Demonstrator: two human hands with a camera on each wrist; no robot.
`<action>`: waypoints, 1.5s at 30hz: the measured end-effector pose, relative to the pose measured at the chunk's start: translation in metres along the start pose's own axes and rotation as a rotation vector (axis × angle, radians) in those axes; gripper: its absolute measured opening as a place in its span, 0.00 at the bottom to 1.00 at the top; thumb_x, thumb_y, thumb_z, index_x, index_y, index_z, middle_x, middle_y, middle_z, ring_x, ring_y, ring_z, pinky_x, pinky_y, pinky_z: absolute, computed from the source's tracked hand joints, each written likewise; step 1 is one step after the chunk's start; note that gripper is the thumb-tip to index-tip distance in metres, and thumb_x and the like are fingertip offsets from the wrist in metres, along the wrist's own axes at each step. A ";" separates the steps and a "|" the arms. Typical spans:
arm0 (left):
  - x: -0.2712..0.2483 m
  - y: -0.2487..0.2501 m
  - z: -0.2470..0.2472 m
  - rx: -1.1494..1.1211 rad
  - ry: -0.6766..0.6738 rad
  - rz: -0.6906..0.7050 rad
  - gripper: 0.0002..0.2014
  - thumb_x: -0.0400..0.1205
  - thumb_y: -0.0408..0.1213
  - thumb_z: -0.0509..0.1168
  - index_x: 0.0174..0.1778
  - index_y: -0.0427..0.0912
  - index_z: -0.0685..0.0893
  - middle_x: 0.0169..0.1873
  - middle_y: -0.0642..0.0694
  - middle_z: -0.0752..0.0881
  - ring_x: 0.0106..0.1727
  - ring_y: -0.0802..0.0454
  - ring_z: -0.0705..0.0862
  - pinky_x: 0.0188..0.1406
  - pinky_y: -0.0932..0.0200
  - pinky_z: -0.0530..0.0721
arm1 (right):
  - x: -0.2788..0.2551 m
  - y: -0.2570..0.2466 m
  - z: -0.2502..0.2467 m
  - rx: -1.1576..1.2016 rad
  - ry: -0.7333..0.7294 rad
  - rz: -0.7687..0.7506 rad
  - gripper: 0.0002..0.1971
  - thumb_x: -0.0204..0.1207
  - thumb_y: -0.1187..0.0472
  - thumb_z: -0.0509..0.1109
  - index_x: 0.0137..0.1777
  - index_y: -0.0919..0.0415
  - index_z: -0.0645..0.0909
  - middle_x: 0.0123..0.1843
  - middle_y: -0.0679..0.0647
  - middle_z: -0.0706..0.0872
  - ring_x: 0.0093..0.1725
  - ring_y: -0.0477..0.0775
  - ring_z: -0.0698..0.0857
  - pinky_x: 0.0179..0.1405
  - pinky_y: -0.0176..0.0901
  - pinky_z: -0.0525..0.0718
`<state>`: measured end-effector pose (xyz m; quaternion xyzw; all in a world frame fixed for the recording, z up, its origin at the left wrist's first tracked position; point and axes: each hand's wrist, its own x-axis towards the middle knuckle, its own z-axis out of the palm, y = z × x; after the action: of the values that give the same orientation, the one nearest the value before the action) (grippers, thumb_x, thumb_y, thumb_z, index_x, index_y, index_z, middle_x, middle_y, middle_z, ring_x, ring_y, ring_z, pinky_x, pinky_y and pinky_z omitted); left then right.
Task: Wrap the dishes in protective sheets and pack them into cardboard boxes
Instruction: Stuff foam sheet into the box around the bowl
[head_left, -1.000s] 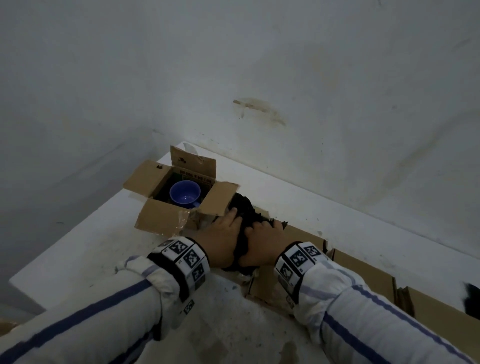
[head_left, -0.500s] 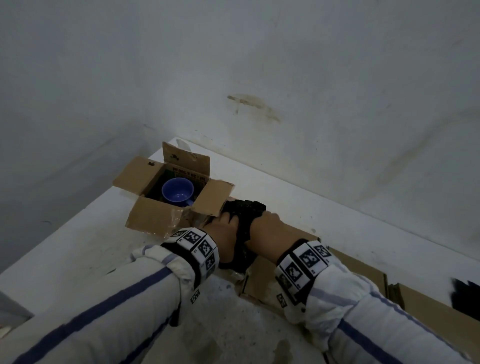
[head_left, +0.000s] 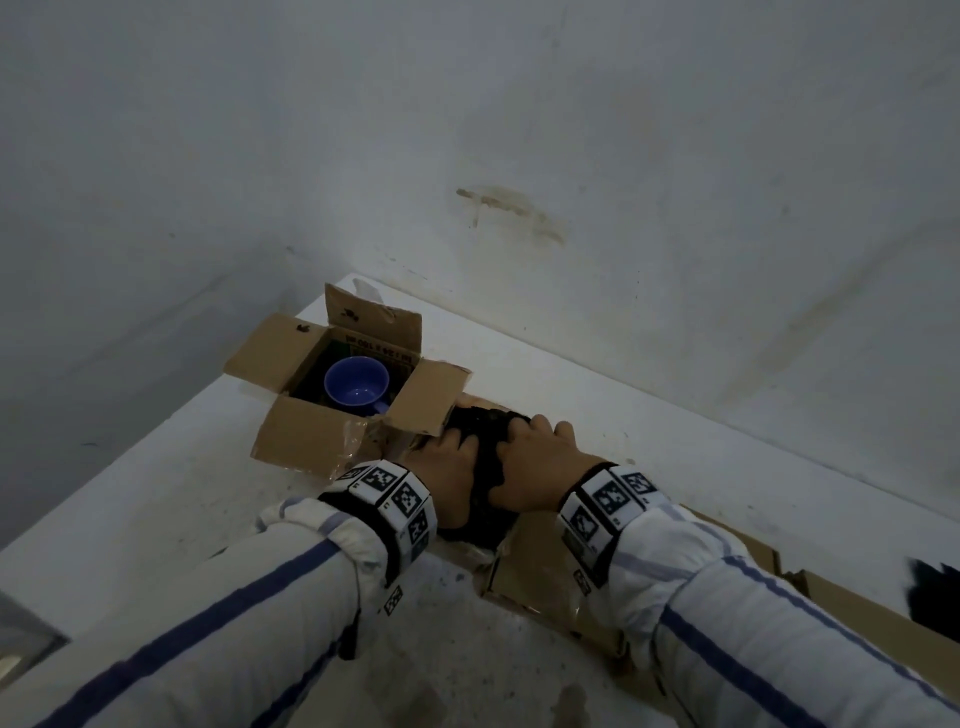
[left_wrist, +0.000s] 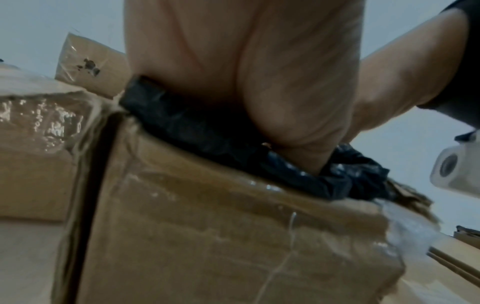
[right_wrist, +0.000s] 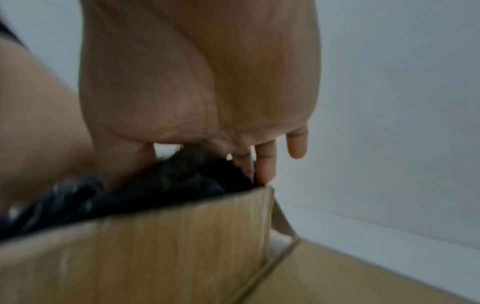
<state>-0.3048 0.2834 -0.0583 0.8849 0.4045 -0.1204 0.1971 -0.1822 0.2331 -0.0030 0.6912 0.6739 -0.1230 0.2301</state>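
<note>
A bundle wrapped in black sheet sits in the mouth of a taped cardboard box on the white table. My left hand lies on the bundle's left side and my right hand lies flat on its top; both press it down. In the left wrist view the palm bears on the black sheet above the box wall. In the right wrist view straight fingers touch the bundle at the box rim. What the sheet wraps is hidden.
A second open box with a bare blue cup inside stands just left of the bundle, its flap touching it. Flat cardboard lies to the right with a black sheet at the frame edge. Walls close behind and left.
Both hands have pushed the black bundle lower into the box. The right hand has slid from gripping its side to lying flat on top.
</note>
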 end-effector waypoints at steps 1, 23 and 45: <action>0.000 0.000 0.001 0.007 0.012 0.002 0.40 0.73 0.43 0.71 0.77 0.41 0.59 0.70 0.39 0.67 0.72 0.38 0.70 0.71 0.41 0.73 | -0.003 0.004 -0.004 -0.005 -0.003 -0.007 0.30 0.73 0.37 0.62 0.70 0.55 0.75 0.68 0.58 0.69 0.67 0.61 0.66 0.68 0.57 0.62; -0.066 0.005 -0.024 0.183 0.057 -0.063 0.14 0.82 0.35 0.59 0.64 0.40 0.72 0.64 0.39 0.72 0.62 0.41 0.76 0.51 0.51 0.76 | -0.003 -0.005 -0.022 0.361 0.070 -0.097 0.23 0.75 0.59 0.67 0.69 0.62 0.69 0.66 0.61 0.69 0.59 0.60 0.77 0.49 0.43 0.76; -0.052 0.012 -0.023 0.012 0.006 -0.063 0.19 0.81 0.31 0.62 0.68 0.37 0.68 0.65 0.35 0.71 0.62 0.38 0.78 0.59 0.53 0.77 | -0.005 -0.011 -0.016 -0.001 -0.167 -0.072 0.34 0.69 0.37 0.71 0.69 0.58 0.70 0.58 0.53 0.81 0.51 0.55 0.77 0.63 0.54 0.68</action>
<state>-0.3280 0.2515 -0.0150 0.8731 0.4321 -0.1263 0.1869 -0.1953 0.2367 0.0119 0.6536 0.6769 -0.1883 0.2813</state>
